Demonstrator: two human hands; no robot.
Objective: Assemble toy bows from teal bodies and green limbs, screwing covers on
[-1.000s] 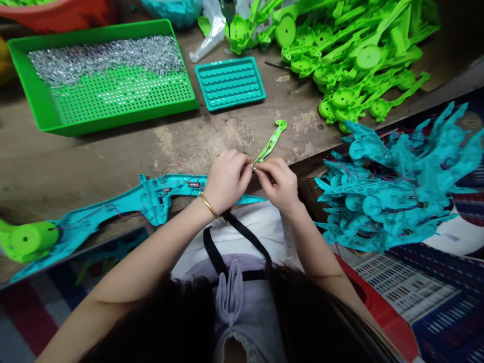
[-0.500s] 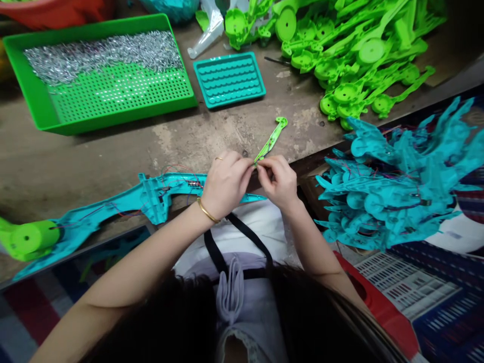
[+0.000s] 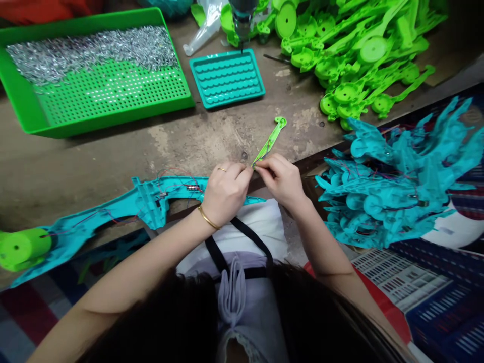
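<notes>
Over the last second the worn brown wooden worktable (image 3: 94, 161) and all on it have slid slightly in view, while the long turquoise plastic toy shell with thin wires (image 3: 113, 212), lying just left of the hands, has not been shifted; so the work looks to be at the same fiddly joining stage, not past it. The slim lime-green plastic strip (image 3: 270, 141) still points up and away from the fingers, its far end over the table; both hands have crept a little farther out. The left hand (image 3: 226, 192) pinches the strip's near end, wrist bent inward; the right hand (image 3: 282, 177) meets it fingertip to fingertip, gripping the same end or something tiny there; which, I cannot tell.
</notes>
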